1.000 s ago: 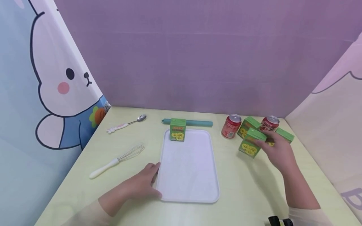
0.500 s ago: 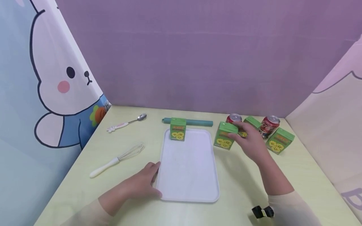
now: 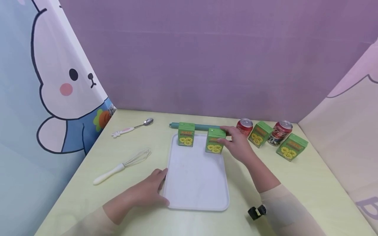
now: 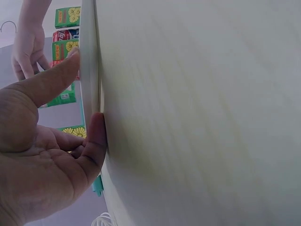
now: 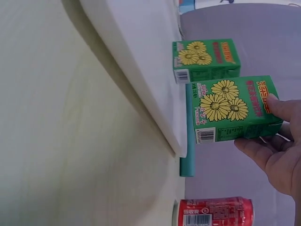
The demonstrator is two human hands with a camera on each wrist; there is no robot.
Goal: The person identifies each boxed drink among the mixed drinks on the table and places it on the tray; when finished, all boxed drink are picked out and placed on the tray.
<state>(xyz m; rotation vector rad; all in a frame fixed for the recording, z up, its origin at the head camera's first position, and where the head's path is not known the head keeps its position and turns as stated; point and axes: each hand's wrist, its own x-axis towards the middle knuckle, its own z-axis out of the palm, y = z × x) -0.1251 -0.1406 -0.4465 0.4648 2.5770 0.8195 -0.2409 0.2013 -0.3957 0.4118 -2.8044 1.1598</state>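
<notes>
My right hand (image 3: 237, 144) pinches the green drink box (image 3: 213, 143) near its top, thumb on the flowered face and the other fingers round its side and back, open only as far as the box needs. What counts now, I judge, is how this box sits against the white tray (image 3: 195, 183): it is over the tray's far right corner, long axis close to upright, flowers facing me. From my right wrist, a thin gap shows under it, with the teal stick (image 3: 203, 127) visible behind, so I take it to be just above the tray and not touching.

To its left, near but apart, 1 matching box (image 3: 186, 137) stands upright at the tray's far left corner; the 2 long axes run nearly parallel.

The tray's own long axis points away from me. My left hand (image 3: 149, 191) is at its near left corner, diagonally opposite the held box, thumb and fingers spread wide and touching the edge without closing round it. My right hand is clearly the nearer to the box, coming in from the right, with 1 red can (image 3: 244, 127) beyond it.
</notes>
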